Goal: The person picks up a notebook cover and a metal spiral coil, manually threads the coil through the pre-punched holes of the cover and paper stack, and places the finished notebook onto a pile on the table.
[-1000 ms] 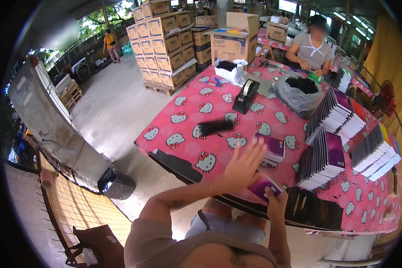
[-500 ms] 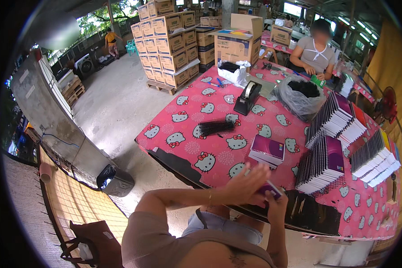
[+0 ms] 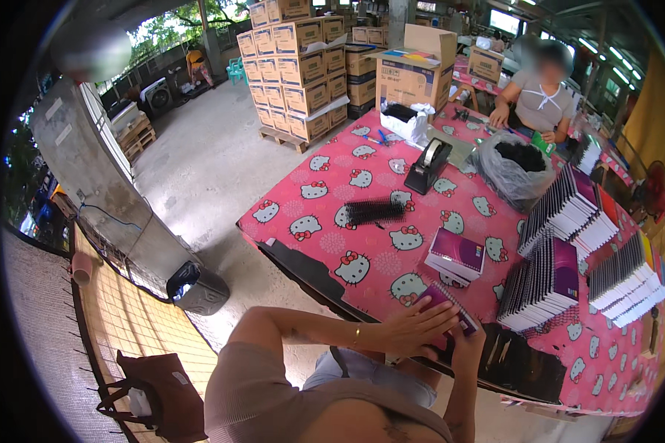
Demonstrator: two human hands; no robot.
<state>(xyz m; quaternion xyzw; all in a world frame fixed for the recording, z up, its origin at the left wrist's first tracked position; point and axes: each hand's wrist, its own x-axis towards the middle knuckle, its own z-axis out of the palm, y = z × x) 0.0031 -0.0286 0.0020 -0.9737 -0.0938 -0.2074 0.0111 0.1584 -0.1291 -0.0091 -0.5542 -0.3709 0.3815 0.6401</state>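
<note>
At the table's near edge I have a small purple spiral notebook [image 3: 436, 297] with a dark coil along one side. My right hand [image 3: 467, 348] grips its right end. My left hand [image 3: 414, 329] lies across the cover with its fingers stretched out flat. Just beyond is a short pile of purple notebooks [image 3: 458, 249]. Black spiral binding coils [image 3: 375, 212] lie in a bundle to the left of that pile. Right of my hands stands a tall row of bound purple notebooks [image 3: 541, 284].
The pink patterned tablecloth [image 3: 303, 190] is torn along the near edge. Further back are a black tape dispenser [image 3: 428, 166], a plastic bag of black coils [image 3: 516, 184] and a white box [image 3: 406, 127]. More notebooks [image 3: 628, 280] stand at right. A co-worker [image 3: 541, 96] sits across the table.
My left hand, raised and blurred before, now rests flat on the notebook. The notebook has turned and shows more of its cover and coil. The whole view has shifted slightly.
</note>
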